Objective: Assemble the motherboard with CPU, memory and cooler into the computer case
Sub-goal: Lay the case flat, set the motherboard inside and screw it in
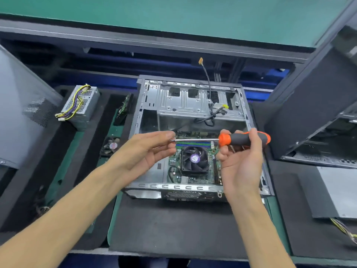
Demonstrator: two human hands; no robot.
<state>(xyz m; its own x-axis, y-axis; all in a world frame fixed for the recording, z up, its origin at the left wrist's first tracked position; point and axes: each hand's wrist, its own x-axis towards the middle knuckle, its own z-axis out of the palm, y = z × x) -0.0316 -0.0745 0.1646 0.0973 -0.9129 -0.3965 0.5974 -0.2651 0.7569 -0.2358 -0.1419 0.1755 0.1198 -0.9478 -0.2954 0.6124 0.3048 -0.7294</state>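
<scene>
Here, two bare hands hover above an open computer case, sharing one screwdriver between them. The right hand (239, 157) has its fingers curled round the black and orange handle of the screwdriver (244, 138), holding it level with the shaft pointing to the left. The left hand (146, 149) is palm up with its fingers loosely bent, and its fingertips pinch the metal tip of the shaft; whether a screw sits at the tip cannot be told.

Directly below the hands, the motherboard (173, 163) lies flat inside the computer case (185, 187). The cooler (195, 158), a black fan with a purple centre label, sits on the board's middle. Just behind the cooler, under the screwdriver shaft, run the memory slots (193, 144), striped green and blue. At the far end of the case is a metal drive cage (193, 101), with a black cable (207, 78) rising from it.

The case rests on a black mat (173, 225) on the counter. To the left sit a power supply (81, 105) with yellow and purple wires and a small loose fan (111, 146). To the right stands another dark case (318, 120).
</scene>
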